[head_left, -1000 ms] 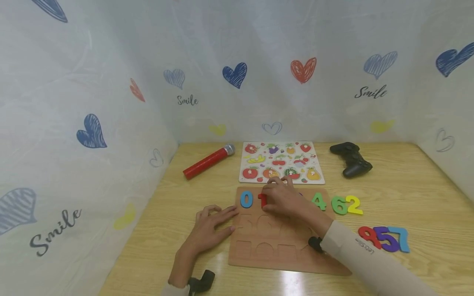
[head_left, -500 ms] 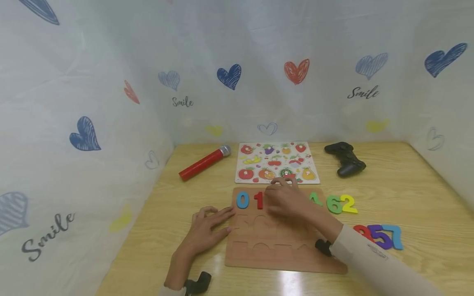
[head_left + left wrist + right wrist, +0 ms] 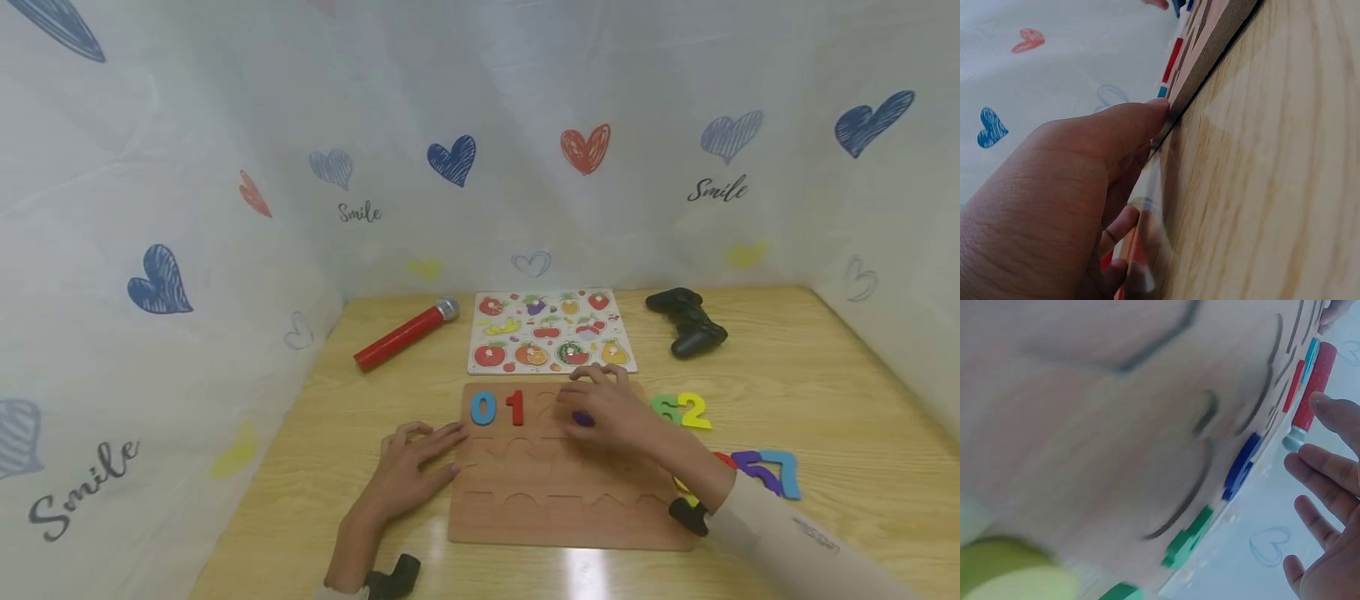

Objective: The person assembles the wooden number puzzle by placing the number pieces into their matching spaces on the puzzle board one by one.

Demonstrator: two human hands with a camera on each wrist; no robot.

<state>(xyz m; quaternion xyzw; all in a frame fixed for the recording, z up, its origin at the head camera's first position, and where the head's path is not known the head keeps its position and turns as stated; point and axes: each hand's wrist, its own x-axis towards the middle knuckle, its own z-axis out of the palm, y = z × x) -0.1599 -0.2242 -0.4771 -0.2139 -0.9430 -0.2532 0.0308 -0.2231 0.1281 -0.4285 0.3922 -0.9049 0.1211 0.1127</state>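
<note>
A wooden number board (image 3: 562, 525) lies on the table with a blue 0 (image 3: 483, 408) and a red 1 (image 3: 515, 408) in its top row. My right hand (image 3: 615, 414) hovers over that row, above a purple 3 (image 3: 582, 418). The right wrist view shows its fingers spread and apart from the pieces. A green number (image 3: 1188, 537) beside the 3 is hidden by that hand in the head view. My left hand (image 3: 408, 471) rests at the board's left edge, thumb and fingertips touching it, fingers fairly straight.
Right of the board lie a green 6 (image 3: 664, 407), a yellow 2 (image 3: 693, 411), a purple 5 (image 3: 756, 471) and a blue 7 (image 3: 783, 473). Behind are a fruit puzzle (image 3: 551, 332), a red microphone (image 3: 405, 335) and a black game controller (image 3: 686, 323).
My right hand has moved right along the top row, from the 1 to the 3, uncovering the 1 and the slot beside it. The left hand stays at the board's edge.
</note>
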